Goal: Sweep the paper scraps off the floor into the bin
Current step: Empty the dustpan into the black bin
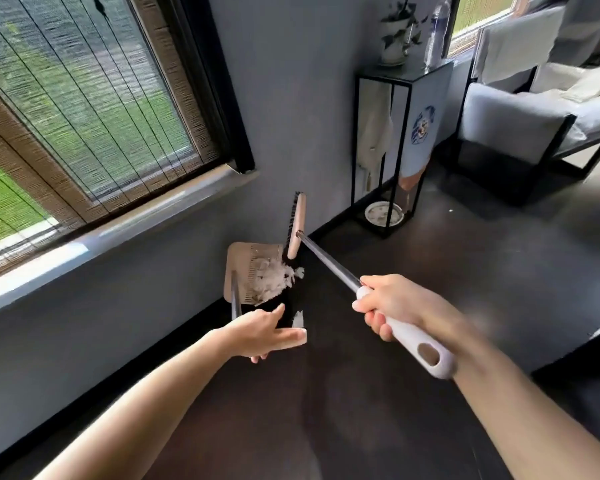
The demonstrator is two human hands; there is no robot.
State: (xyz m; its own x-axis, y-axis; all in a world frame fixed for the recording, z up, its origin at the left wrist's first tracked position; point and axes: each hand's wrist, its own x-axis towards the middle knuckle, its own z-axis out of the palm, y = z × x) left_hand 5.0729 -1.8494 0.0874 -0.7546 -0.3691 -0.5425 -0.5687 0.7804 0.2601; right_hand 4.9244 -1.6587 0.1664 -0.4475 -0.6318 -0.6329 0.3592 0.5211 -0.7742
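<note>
**Two-handed sweep, scraps at the dustpan mouth**

The right hand [378, 308] is wrapped round the white plastic grip of a steel-shafted broom [329, 264], whose beige, black-bristled head lies toward 10 o'clock. The left hand [264, 332] curls round the handle of the tan plastic dustpan [239, 265], which lies at 12 o'clock. The white paper scraps [272, 278] are heaped in the pan, with one stray scrap [298, 319] at 5 o'clock of the heap. They look light, limp and easily scattered, so hold the pan by its handle, tilted back. No bin is visible.
</note>
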